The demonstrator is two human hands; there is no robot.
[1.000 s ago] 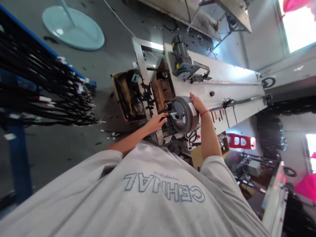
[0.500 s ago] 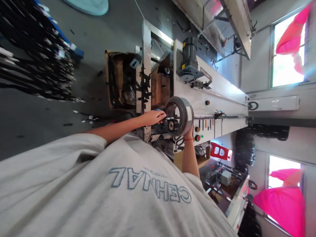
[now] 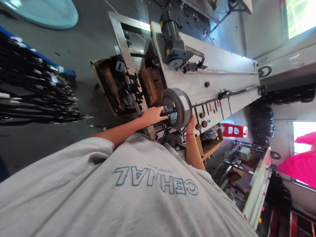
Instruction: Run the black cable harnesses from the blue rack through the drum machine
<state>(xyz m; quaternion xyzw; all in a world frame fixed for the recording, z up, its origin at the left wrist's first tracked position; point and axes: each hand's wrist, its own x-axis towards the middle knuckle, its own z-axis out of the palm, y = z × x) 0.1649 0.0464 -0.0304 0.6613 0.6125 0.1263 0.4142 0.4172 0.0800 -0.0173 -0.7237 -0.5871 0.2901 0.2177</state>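
In the head view, the grey roll (image 3: 182, 113) is held up over the near left end of the white bench (image 3: 191, 84), its hollow tilted leftward. The right hand (image 3: 191, 125) is set against its near right side, probably to bear its weight; its fingers are hidden behind the roll, so I cannot tell how far they close. The left hand (image 3: 153, 116) pinches a dark strip (image 3: 170, 112) at the hollow, whose far end is hard to make out.
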